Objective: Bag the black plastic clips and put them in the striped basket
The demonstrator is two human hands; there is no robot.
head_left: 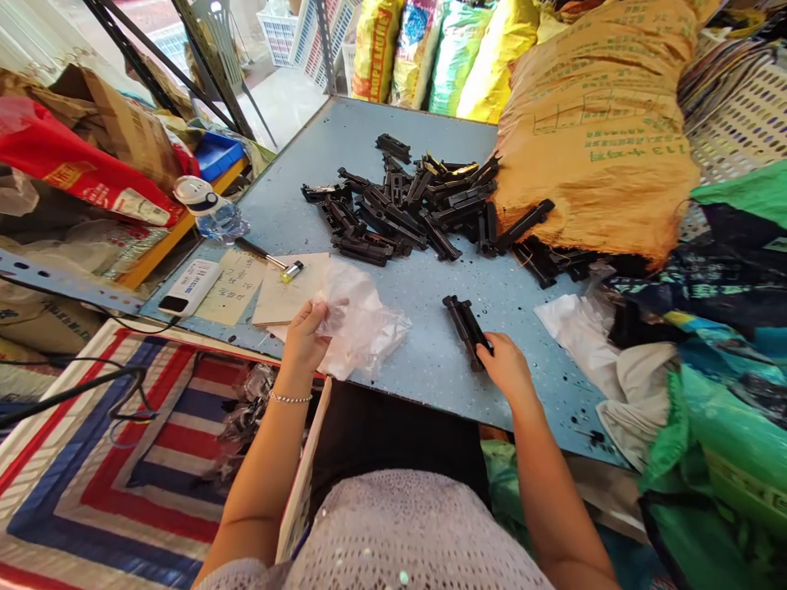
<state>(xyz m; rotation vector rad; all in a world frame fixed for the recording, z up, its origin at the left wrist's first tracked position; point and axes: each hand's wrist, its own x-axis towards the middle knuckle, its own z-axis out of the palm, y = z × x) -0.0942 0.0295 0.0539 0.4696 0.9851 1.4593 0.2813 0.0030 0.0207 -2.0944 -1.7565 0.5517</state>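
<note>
Your left hand (306, 334) pinches the clear plastic bag (362, 315) between thumb and fingers, left of the pile of black parts (406, 205) and nearer you than it; your right hand (505, 367) is closed on the near end of the black pieces (466, 328), on your side of the pile; left of the pile lie the hammer (270, 256) and the white box (190, 287), and the orange sack (596, 131) slumps against its right side

A speckled blue tabletop (424, 283) is carrying a heap of long black plastic parts (399, 205). A black-handled hammer (270, 256) is lying nearer its left edge.
</note>
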